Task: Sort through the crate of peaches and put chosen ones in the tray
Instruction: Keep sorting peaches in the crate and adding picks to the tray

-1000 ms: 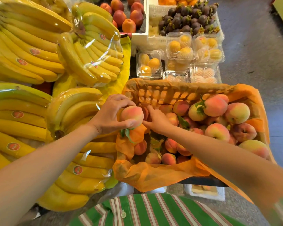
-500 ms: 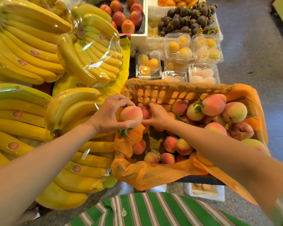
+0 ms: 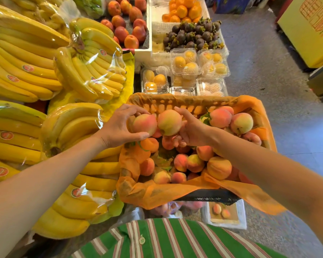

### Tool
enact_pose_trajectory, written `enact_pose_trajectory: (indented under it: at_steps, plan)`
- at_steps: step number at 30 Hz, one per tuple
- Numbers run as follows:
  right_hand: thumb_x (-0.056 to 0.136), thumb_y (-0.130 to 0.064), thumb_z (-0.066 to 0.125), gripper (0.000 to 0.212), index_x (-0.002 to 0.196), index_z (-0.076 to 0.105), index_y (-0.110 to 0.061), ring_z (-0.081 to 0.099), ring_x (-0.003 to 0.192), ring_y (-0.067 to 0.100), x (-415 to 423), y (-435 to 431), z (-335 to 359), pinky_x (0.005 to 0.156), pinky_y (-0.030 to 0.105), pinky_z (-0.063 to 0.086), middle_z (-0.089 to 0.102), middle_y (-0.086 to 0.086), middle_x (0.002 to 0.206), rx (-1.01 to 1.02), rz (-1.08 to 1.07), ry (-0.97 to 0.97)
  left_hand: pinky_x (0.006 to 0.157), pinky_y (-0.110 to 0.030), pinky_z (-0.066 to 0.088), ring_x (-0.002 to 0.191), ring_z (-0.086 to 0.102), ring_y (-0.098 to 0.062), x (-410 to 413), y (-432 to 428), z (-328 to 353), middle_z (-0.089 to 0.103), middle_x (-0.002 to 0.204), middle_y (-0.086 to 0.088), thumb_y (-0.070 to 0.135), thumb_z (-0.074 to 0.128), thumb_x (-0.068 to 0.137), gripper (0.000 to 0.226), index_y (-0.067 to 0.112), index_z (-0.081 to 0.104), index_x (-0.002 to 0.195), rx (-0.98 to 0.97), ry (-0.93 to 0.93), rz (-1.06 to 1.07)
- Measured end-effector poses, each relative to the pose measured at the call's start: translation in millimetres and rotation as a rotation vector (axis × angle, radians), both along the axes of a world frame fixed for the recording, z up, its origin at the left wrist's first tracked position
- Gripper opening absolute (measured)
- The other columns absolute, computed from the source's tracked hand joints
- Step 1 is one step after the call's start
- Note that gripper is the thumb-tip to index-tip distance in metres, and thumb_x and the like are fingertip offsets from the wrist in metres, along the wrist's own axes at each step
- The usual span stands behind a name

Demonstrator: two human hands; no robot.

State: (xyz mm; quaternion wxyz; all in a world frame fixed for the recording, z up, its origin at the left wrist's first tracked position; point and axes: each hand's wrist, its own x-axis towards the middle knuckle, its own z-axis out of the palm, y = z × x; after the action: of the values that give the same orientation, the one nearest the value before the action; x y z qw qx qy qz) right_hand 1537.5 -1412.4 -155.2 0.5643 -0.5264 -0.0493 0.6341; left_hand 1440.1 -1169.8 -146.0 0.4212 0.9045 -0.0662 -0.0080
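Two round, blush-pink and yellow-green peaches hang side by side, touching, over the crate's 10 o'clock corner. The left peach point(image 3: 145, 124) sits in the left hand point(image 3: 117, 127), its grip clamped round the fruit with the thumb beneath and the fingers over the top. The right peach point(image 3: 169, 121) sits in the right hand point(image 3: 192, 131), its grip curled round it from 3 o'clock.

Below them is the slatted crate with orange fabric liner point(image 3: 175, 104), which holds a loose heap of peaches point(image 3: 218, 167). The white foam tray point(image 3: 241, 218) holds two peaches and lies low at the crate's 6 o'clock, partly hidden under its near edge. Wrapped yellow banana bunches point(image 3: 78, 127) crowd in at 9 o'clock.

The likely trouble is bruising, from squeezing soft fruit or from knocking the two together. The tray is tucked under the rim, so a lowered peach could catch the liner fold and drop.
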Motion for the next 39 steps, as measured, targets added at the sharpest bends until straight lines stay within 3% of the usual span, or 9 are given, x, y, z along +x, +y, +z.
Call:
enact_pose_trajectory:
  at_steps: [3, 6, 11, 17, 25, 29, 31, 36, 39]
  plan:
    - [0.094, -0.058, 0.036, 0.062, 0.116, 0.059, -0.004, 0.062, 0.072, 0.013, 1, -11, -2, 0.060, 0.019, 0.052, 0.069, 0.007, 0.090, -0.050, 0.024, -0.089, 0.094, -0.015, 0.035, 0.112, 0.046, -0.013, -1, -2, 0, 0.054, 0.115, -0.002, 0.065, 0.068, 0.056, 0.065, 0.038, 0.057, 0.115, 0.095, 0.042, -0.053]
    - [0.093, -0.036, 0.058, 0.038, 0.121, 0.059, -0.010, 0.062, 0.076, 0.009, -3, -20, -5, 0.069, 0.023, 0.054, 0.064, 0.003, 0.099, -0.157, 0.121, -0.391, 0.094, -0.034, 0.038, 0.109, 0.044, -0.017, -1, -7, -1, 0.047, 0.110, 0.000, 0.070, 0.066, 0.055, 0.067, 0.042, 0.058, 0.115, 0.365, 0.081, -0.202]
    - [0.071, -0.047, 0.082, 0.072, 0.133, 0.054, -0.022, 0.061, 0.103, 0.014, -18, -10, -21, 0.089, 0.035, 0.055, 0.055, -0.003, 0.124, -0.382, 0.593, -0.913, 0.099, -0.037, 0.032, 0.115, 0.035, -0.019, -2, -30, 2, 0.042, 0.113, 0.001, 0.073, 0.069, 0.061, 0.068, 0.042, 0.054, 0.120, 0.709, 0.177, -0.501]
    - [0.072, -0.036, 0.083, 0.078, 0.137, 0.048, -0.013, 0.051, 0.117, 0.027, -35, 12, -66, 0.092, 0.036, 0.046, 0.054, 0.009, 0.130, -0.475, 0.842, -1.198, 0.103, -0.040, 0.029, 0.121, 0.032, -0.021, -2, -26, -2, 0.040, 0.116, 0.002, 0.068, 0.072, 0.062, 0.066, 0.046, 0.052, 0.121, 0.610, 0.209, -0.454]
    - [0.088, -0.024, 0.067, 0.058, 0.141, 0.045, -0.015, 0.053, 0.119, 0.026, -33, 14, -81, 0.091, 0.033, 0.046, 0.053, 0.006, 0.133, -0.455, 0.772, -1.059, 0.100, -0.038, 0.030, 0.119, 0.033, -0.021, 1, -22, -5, 0.042, 0.119, -0.001, 0.069, 0.071, 0.063, 0.068, 0.046, 0.051, 0.123, 0.620, 0.196, -0.427]
    - [0.099, -0.025, 0.042, 0.025, 0.117, 0.058, -0.020, 0.061, 0.094, 0.007, -32, 15, -50, 0.081, 0.028, 0.049, 0.063, -0.009, 0.103, -0.234, 0.266, -0.478, 0.101, -0.038, 0.031, 0.121, 0.032, -0.022, 4, -26, -7, 0.041, 0.123, -0.002, 0.072, 0.068, 0.064, 0.072, 0.043, 0.049, 0.127, 0.694, 0.201, -0.426]
    - [0.099, -0.029, 0.044, 0.017, 0.105, 0.058, -0.021, 0.061, 0.082, 0.007, -33, 14, -39, 0.078, 0.026, 0.048, 0.064, -0.009, 0.088, -0.120, 0.139, -0.236, 0.103, -0.037, 0.031, 0.123, 0.033, -0.023, 5, -29, -8, 0.041, 0.127, -0.002, 0.074, 0.067, 0.063, 0.077, 0.038, 0.046, 0.127, 0.733, 0.195, -0.424]
    - [0.091, -0.028, 0.065, 0.029, 0.117, 0.062, -0.016, 0.066, 0.099, 0.014, -36, 16, -41, 0.084, 0.026, 0.054, 0.068, 0.003, 0.111, -0.135, 0.321, -0.491, 0.112, -0.039, 0.021, 0.134, 0.028, -0.024, 8, -27, -11, 0.042, 0.134, -0.001, 0.077, 0.065, 0.061, 0.081, 0.037, 0.046, 0.129, 0.696, 0.221, -0.481]
    - [0.078, -0.042, 0.077, 0.049, 0.118, 0.063, -0.018, 0.061, 0.104, 0.020, -40, 19, -56, 0.091, 0.036, 0.052, 0.065, 0.001, 0.113, -0.264, 0.496, -0.720, 0.117, -0.041, 0.007, 0.138, 0.029, -0.017, 9, -15, -12, 0.055, 0.129, 0.004, 0.072, 0.059, 0.074, 0.057, 0.037, 0.058, 0.118, 0.651, 0.126, -0.484]
